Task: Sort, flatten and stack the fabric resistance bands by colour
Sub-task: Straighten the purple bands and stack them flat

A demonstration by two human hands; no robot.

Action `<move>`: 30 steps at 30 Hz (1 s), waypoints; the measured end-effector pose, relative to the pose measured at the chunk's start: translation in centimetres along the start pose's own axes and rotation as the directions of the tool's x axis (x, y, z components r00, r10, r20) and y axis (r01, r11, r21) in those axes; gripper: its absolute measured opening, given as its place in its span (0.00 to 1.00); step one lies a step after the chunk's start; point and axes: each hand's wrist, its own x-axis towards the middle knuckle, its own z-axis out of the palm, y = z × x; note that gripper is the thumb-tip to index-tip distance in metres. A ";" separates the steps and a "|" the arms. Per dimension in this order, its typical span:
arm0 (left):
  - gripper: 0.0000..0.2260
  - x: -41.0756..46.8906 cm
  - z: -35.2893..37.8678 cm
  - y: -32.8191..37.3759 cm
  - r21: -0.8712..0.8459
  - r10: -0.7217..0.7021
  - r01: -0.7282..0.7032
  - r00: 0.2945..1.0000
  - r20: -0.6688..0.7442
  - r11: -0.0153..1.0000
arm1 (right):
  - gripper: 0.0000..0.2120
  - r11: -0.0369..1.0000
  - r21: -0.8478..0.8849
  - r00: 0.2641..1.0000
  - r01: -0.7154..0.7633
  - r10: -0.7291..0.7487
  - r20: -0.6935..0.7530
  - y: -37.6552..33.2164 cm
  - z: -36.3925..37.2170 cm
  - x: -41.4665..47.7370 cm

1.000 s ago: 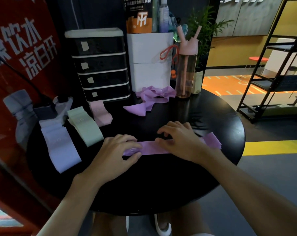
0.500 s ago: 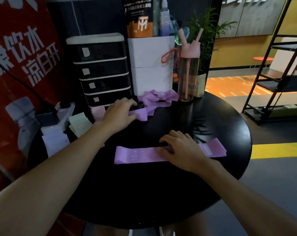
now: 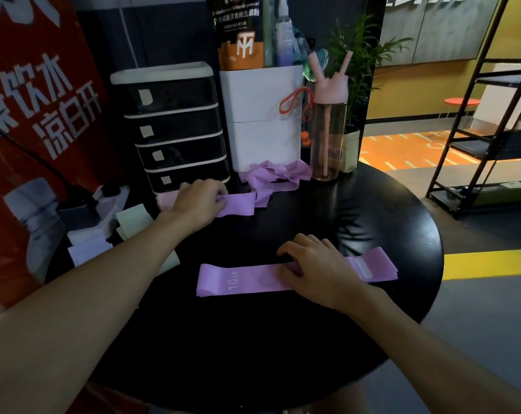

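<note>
A flattened purple band (image 3: 241, 280) marked 10 LB lies across the round black table (image 3: 283, 339). My right hand (image 3: 316, 270) rests flat on its right half, fingers spread. My left hand (image 3: 201, 204) reaches to the back and pinches the end of a loose purple band (image 3: 241, 204) that trails out of a crumpled purple pile (image 3: 275, 176). A pale pink band (image 3: 165, 201) lies just left of that hand. A light green band (image 3: 132, 219) and a lavender band (image 3: 86, 249) lie at the table's left edge, partly hidden by my forearm.
At the back of the table stand a black drawer unit (image 3: 175, 130), a white bin (image 3: 262, 118) and a pink-lidded water bottle (image 3: 328, 127). A red banner (image 3: 29, 100) runs along the left. A black metal shelf (image 3: 492, 115) is off to the right.
My left hand left the flat purple band, reached to the back of the table and took hold of a loose purple band. My right hand stayed on the flat band.
</note>
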 end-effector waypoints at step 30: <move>0.03 -5.7 -14.6 7.5 -0.072 0.470 -0.520 0.815 -0.339 0.851 | 0.07 0.711 0.700 0.956 0.075 0.148 -0.253 -5.8 -10.3 5.2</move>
